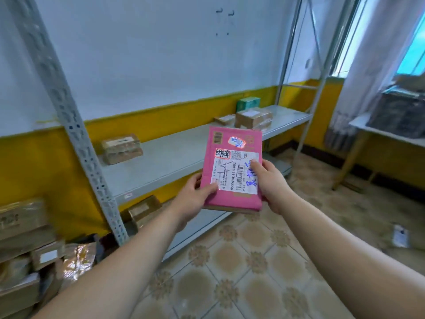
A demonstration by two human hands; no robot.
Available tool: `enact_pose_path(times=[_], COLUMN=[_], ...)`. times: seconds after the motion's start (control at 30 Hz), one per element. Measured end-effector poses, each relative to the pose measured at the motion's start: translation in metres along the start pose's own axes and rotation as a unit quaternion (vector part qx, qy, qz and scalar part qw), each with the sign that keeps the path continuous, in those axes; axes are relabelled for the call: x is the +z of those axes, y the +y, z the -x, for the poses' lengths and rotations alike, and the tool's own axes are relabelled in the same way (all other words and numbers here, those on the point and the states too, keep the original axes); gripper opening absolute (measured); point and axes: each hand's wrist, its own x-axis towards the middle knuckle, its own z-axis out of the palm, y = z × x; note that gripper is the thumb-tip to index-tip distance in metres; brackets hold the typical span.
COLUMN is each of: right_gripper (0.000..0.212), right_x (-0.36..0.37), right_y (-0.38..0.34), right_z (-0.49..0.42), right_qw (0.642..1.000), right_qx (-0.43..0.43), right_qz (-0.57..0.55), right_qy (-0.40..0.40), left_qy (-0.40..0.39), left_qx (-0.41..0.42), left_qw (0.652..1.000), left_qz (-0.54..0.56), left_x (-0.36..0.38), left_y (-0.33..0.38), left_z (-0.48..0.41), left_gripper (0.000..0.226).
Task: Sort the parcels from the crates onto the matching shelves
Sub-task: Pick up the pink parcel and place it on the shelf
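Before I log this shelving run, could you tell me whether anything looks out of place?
Yes: a small flat packet lies loose on the tiled floor at right, away from the shelf. The pink parcel is held in both hands.

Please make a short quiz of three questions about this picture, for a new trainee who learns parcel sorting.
1. True or false: the pink parcel is held by both the left hand and the right hand.
2. Which colour is the box at the far back of the middle shelf? A) green B) red C) black
3. Fill in: the printed side of the white shipping label on the pink parcel faces ____ the camera.

Key: 1 true; 2 A, the green box behind the brown cardboard box; 3 toward.
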Motion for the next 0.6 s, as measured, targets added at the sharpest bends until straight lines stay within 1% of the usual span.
enact_pose_path(times=[0.1, 0.17, 0.27, 0.3, 0.43, 0.6], right_gripper=[0.039, 0.036, 0.024, 0.023, 0.034, 0.033], right_x=[-0.036, -0.052, -0.064, -0.067, -0.07, -0.071], right_y=[0.0, 0.001, 0.001, 0.0, -0.008, -0.026], right_z=[-0.017, -0.033, -0.061, -0.074, -0.142, -0.227], right_qw=[1.0, 0.999, 0.997, 0.997, 0.997, 0.994], right_qx=[0.001, 0.0, 0.004, 0.003, -0.006, -0.003], right_qz=[-0.02, -0.037, -0.055, -0.055, -0.028, -0.033], right_qy=[0.015, 0.034, 0.046, 0.05, 0.07, 0.1], left_qy=[-0.035, -0.049, -0.075, -0.081, -0.09, -0.119], left_qx=[0.008, 0.015, 0.02, 0.021, 0.036, 0.041], left_qw=[0.999, 0.998, 0.996, 0.995, 0.994, 0.99], left_qz=[-0.038, -0.045, -0.049, -0.05, -0.052, -0.069], left_x=[0.031, 0.046, 0.062, 0.066, 0.073, 0.078], left_y=[0.009, 0.015, 0.02, 0.022, 0.029, 0.041], left_z=[-0.03, -0.052, -0.09, -0.105, -0.178, -0.275], left_gripper=[0.061, 0.06, 0.06, 0.059, 0.052, 0.058])
